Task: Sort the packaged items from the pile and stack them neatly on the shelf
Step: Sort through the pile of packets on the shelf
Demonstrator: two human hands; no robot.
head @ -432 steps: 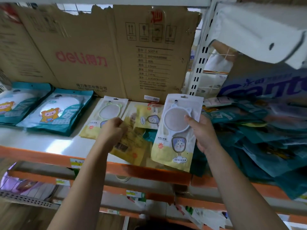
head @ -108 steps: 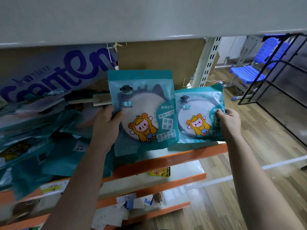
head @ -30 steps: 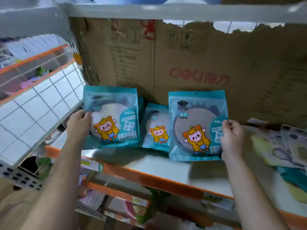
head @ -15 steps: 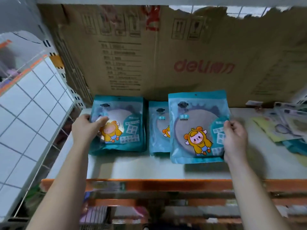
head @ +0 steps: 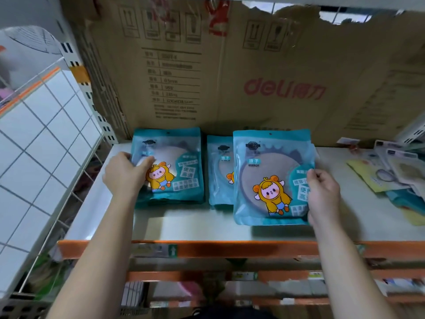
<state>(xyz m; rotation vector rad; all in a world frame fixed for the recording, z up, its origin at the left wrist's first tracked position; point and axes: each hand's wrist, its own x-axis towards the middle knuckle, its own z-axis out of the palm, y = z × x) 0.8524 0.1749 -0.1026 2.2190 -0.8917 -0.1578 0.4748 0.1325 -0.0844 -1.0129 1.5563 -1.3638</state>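
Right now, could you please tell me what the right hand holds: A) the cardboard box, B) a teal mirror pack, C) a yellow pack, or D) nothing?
B: the right hand grips the right edge of a teal mirror pack that overlaps the middle pack; the left hand holds the left pack.

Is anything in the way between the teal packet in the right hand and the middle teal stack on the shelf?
Nothing visible does. The teal packet in the right hand already covers most of the middle stack in this view.

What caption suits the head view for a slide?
Left hand holds a teal mirror pack on the shelf; right hand holds a second pack beside it.
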